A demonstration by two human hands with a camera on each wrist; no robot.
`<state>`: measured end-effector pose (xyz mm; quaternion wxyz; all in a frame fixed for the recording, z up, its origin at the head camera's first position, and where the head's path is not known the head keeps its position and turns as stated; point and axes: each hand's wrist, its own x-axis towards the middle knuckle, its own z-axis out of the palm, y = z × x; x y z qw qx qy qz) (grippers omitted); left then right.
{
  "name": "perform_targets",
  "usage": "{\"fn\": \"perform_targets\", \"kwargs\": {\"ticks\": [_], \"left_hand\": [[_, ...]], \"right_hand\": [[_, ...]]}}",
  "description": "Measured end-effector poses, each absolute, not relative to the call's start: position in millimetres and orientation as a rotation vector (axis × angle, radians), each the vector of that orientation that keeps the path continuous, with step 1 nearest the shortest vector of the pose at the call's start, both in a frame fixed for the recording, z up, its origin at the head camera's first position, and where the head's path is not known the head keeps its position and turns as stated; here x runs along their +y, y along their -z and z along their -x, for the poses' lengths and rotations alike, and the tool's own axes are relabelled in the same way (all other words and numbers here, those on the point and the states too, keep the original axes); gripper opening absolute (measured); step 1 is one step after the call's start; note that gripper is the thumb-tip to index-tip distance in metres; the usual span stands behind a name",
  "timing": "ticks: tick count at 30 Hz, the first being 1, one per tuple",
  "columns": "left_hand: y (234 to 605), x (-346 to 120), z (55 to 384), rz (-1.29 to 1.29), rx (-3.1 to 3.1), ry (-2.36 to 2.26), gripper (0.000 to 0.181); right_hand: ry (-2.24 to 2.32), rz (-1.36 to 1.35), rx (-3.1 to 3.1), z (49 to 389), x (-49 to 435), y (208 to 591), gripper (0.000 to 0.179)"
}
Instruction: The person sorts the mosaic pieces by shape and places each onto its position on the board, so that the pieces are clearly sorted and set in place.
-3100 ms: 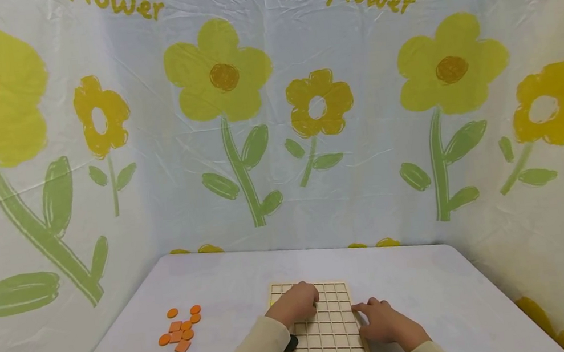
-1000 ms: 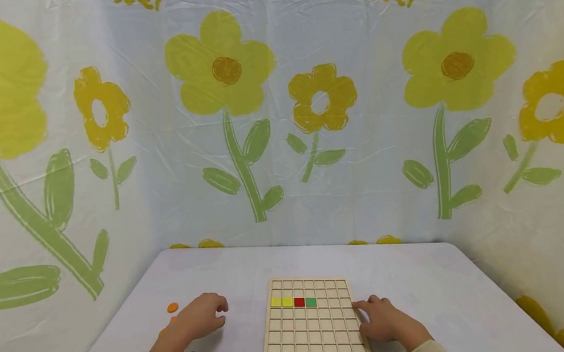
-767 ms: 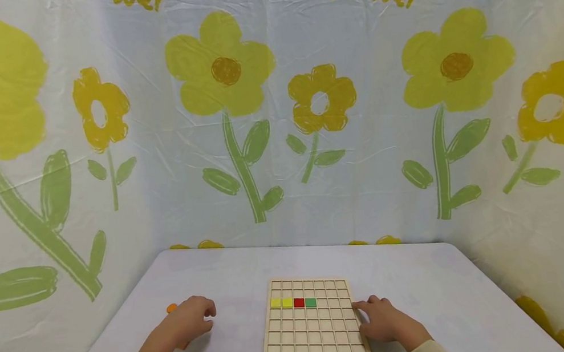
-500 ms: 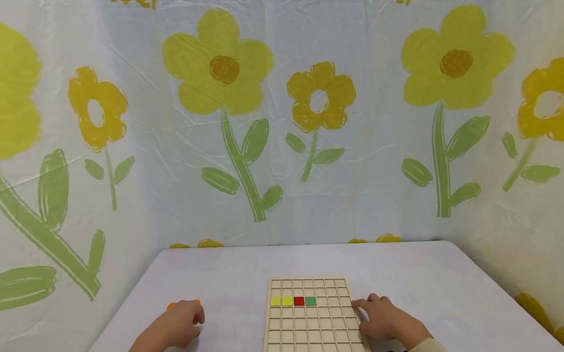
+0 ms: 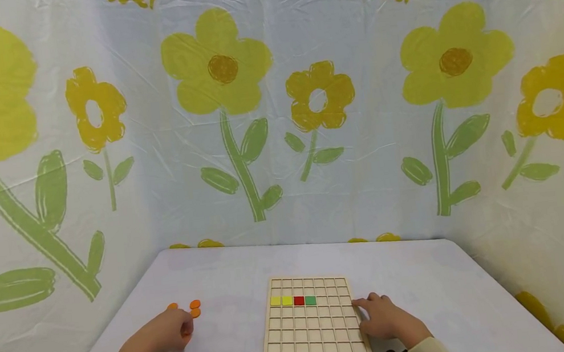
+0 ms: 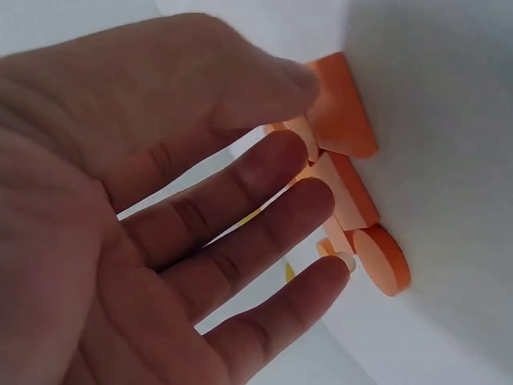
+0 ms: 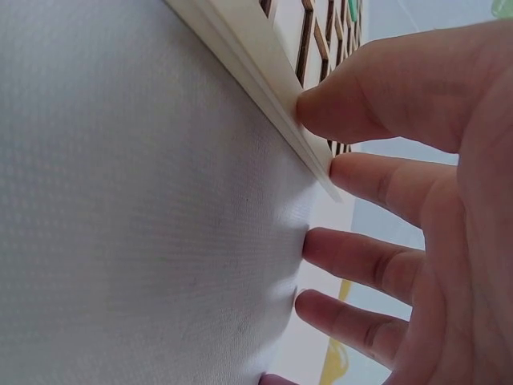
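Note:
My left hand [image 5: 166,332] is low over a cluster of orange pieces at the table's left. In the left wrist view its thumb overlaps the edge of an orange square tile [image 6: 343,108], and its slightly bent fingers stand before other orange tiles and an orange disc [image 6: 383,261]. A wooden grid board [image 5: 314,333] lies in the middle of the table. One row of it bears two yellow tiles [image 5: 281,300], a red tile [image 5: 299,301] and a green tile [image 5: 310,301]. My right hand [image 5: 384,317] touches the board's right edge with thumb and index finger, other fingers extended on the table side.
Orange discs [image 5: 194,304] lie just beyond my left hand, which hides most of the square tiles in the head view. The white table [image 5: 416,276] ends at a flower-printed cloth [image 5: 366,190] behind and at both sides.
My left hand has left the board, uncovering the red and green tiles, and moved left and down to the orange pieces. The right hand stays at the board's edge.

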<state>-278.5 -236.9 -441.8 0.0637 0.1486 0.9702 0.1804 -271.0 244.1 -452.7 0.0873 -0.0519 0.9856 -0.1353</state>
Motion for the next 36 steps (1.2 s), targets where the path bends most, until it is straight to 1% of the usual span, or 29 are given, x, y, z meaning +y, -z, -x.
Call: {"fn": "perform_targets", "kwargs": {"ticks": [5,16,20,27,36], "left_hand": [[446,-242,279,-0.531,2.928,-0.540,0.020],[448,-241,281,-0.487,2.935,-0.480,0.026],[449,-239,284,-0.449,2.926,-0.469,0.025],[455,-232,288,-0.499,2.942,-0.448,0.025],[444,-211,289,-0.585,2.947,-0.466,0.018]], "right_hand": [[0.398,0.142,2.929,271,245,453,0.050],[0.422,0.183,2.943,269,245,452,0.050],[0.413,0.181,2.949,269,245,453,0.050],[0.414,0.177,2.943,270,246,455,0.051],[0.430,0.180,2.925,270,246,453,0.050]]}}
